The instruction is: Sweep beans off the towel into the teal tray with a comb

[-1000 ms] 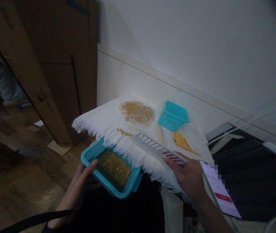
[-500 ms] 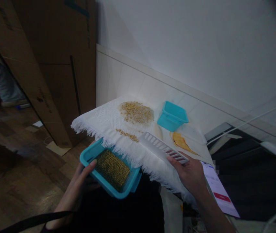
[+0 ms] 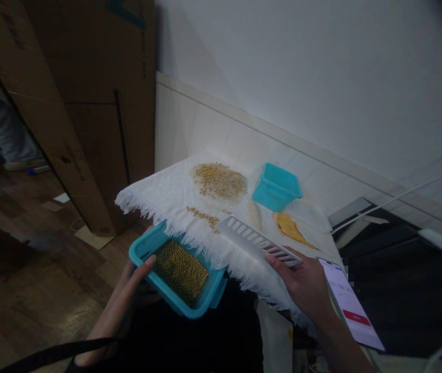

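My left hand (image 3: 135, 280) grips the near left side of a turquoise plastic container (image 3: 174, 305), thumb over the rim. Yellow soybeans (image 3: 184, 269) lie inside it. The container is under the fringed edge of a white tablecloth (image 3: 166, 184). In my right hand (image 3: 310, 282) is a pale grey slotted plastic strip (image 3: 240, 239), its far end on the cloth beside a short line of loose soybeans (image 3: 203, 215). Farther back, a larger patch of soybeans (image 3: 221, 180) is spread on the cloth. My left fingers beneath the container are hidden.
A second turquoise container (image 3: 277, 194) stands at the back of the table, by the wall. Near it lies a crumpled orange-yellow piece (image 3: 293, 229). A lit phone (image 3: 351, 305) sits at the right edge; a large cardboard box (image 3: 88, 129) stands at left.
The slotted strip's far end has shifted slightly left and toward me, and a few soybeans beside it sit nearer the cloth's front edge. The left hand and its container stay nearly still.
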`<state>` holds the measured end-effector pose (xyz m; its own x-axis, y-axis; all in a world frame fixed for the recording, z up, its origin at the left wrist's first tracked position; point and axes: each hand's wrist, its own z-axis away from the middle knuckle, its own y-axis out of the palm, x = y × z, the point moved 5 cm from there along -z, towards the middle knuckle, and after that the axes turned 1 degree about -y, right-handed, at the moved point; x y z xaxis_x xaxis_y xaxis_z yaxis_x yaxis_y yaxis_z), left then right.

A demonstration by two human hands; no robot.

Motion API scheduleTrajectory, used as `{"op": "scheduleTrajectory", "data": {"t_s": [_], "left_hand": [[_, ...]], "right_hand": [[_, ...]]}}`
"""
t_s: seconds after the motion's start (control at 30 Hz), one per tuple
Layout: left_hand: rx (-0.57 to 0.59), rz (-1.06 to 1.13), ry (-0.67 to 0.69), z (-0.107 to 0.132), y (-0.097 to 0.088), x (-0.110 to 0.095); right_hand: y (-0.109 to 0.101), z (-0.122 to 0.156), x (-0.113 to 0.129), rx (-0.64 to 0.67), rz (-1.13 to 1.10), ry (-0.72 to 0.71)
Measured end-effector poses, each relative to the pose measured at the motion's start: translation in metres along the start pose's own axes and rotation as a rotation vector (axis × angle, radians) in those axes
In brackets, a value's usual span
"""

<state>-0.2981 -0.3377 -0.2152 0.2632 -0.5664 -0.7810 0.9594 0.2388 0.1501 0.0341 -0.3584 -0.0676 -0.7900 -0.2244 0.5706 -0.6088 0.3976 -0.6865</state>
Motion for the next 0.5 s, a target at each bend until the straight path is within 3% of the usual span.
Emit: {"op": "scheduleTrajectory", "data": {"t_s": [0.27,0.5], "left_hand": [[0.014,-0.005,0.007,0.002,-0.001,-0.002],[0.060,-0.010,0.012,-0.002,-0.002,0.001]], "right_hand": [[0.004,-0.002,0.004,0.010,0.000,-0.024],[0.019,0.014,0.016,0.086,-0.032,-0.049]]}}
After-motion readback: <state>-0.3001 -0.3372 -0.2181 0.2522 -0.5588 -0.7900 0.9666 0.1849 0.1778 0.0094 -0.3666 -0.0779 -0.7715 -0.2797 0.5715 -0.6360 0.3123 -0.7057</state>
